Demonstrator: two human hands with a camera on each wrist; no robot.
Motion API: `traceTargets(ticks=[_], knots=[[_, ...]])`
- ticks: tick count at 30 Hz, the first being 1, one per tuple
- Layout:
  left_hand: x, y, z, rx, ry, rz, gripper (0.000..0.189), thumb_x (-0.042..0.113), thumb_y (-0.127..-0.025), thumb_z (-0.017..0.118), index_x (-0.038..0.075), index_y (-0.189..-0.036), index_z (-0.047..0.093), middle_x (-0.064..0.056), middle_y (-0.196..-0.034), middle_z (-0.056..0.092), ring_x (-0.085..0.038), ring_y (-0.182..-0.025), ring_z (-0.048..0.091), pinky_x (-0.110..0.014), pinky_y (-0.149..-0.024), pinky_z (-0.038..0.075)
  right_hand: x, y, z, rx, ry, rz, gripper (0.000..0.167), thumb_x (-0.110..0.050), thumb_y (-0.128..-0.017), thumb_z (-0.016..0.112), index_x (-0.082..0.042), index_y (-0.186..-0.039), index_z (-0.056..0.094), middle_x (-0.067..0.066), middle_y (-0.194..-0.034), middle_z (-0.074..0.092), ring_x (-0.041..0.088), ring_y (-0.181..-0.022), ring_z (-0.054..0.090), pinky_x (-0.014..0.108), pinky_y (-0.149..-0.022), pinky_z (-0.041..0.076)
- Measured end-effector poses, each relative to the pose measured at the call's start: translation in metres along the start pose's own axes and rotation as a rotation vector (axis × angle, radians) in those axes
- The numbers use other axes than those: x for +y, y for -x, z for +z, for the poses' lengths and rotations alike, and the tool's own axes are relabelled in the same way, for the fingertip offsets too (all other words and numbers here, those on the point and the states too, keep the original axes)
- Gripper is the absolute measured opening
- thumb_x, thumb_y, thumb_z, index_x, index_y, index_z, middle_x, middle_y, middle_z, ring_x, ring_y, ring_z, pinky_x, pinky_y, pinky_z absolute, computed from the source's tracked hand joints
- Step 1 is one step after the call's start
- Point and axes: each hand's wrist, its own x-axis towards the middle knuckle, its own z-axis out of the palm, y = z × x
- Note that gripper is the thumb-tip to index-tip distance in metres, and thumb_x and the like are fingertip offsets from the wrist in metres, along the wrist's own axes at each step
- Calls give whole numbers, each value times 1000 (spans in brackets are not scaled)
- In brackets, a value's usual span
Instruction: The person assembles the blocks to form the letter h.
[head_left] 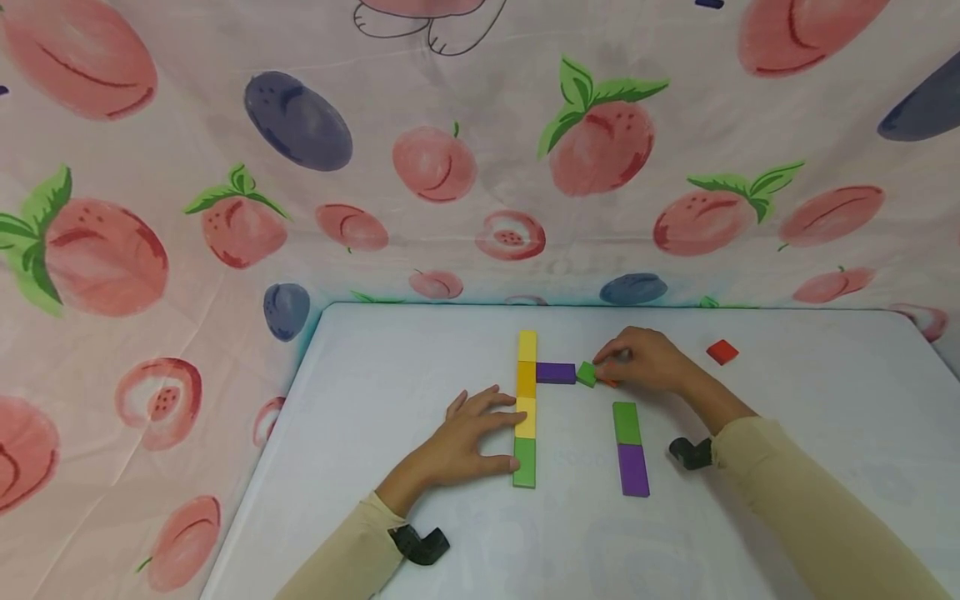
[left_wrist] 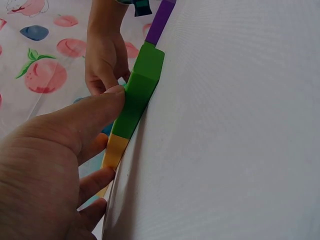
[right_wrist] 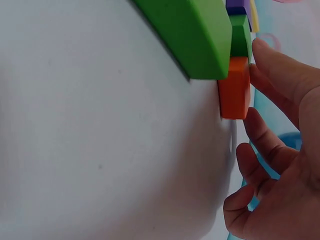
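In the head view a straight column of blocks has two yellow blocks (head_left: 528,346) with an amber block (head_left: 527,379) between them, and a light green block (head_left: 524,463) at the near end. My left hand (head_left: 468,442) rests against its left side, fingers spread, thumb at the green block, index fingertip on the lower yellow one. A purple block (head_left: 556,373) runs right from the amber block to a small, tilted green block (head_left: 586,374). Beside that, my right hand (head_left: 647,360) holds an orange block (right_wrist: 235,90) by its fingertips, mostly hidden from above.
Nearer me, a green block (head_left: 627,423) and a purple block (head_left: 633,470) stand end to end. A red-orange block (head_left: 722,352) lies apart at the far right of the white table (head_left: 337,367). Fruit-print cloth (head_left: 480,92) hangs behind; dark straps (head_left: 420,546) sit at both wrists.
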Motion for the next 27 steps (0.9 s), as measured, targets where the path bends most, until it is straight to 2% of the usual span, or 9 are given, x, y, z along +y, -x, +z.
traceTargets(ticks=[7,20,27], knots=[[1,0,-1,-8,6,-4,61,47,-88,77,29,-144,60,3,-155,46,-21,-158,20,-59,-127,2,-2,-5,3,-18,11,16,14,-26,-89,78,-20,-101,82,3,-102,70,19,-94,58,35,-81,46],[2,1,-1,-8,2,-12,60,46,-88,77,28,-143,60,2,-155,46,-21,-158,20,-60,-127,2,-4,-4,2,-45,-15,47,16,-25,-91,76,-18,-104,81,4,-104,68,20,-96,57,34,-80,47],[2,0,-1,-10,0,-17,60,46,-88,76,29,-144,60,3,-155,46,-21,-158,20,-59,-127,1,-3,-5,3,-44,-17,32,16,-24,-91,75,-18,-105,81,3,-103,68,19,-94,57,33,-79,47]])
